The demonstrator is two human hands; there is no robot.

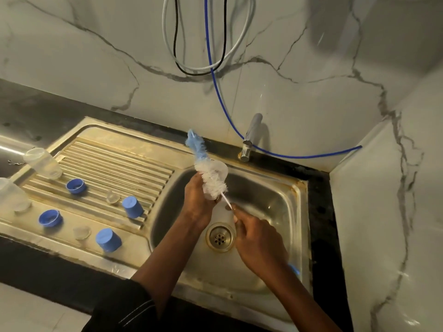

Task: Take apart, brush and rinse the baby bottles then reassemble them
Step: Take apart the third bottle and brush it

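Over the sink basin [271, 200] my left hand [197, 202] grips a clear bottle body [221, 170]. A bottle brush [211, 178] with white bristles and a blue tip lies against it, tip pointing up and left. My right hand [256, 238] pinches the brush's thin white stem; the blue handle end [293, 269] shows past my wrist. Whether the bristles are inside the bottle is unclear. On the drainboard [115, 161] lie two more clear bottle bodies [43, 162] [12, 195], two blue rings [76, 186] [50, 218], two blue caps [132, 206] [108, 239] and two clear nipples [112, 197] [82, 232].
A chrome tap [250, 137] stands at the back of the sink, with no water visibly running. The drain [220, 237] sits just below my hands. A blue hose [223, 104] and other cables hang down the marble wall. Marble walls close in behind and to the right.
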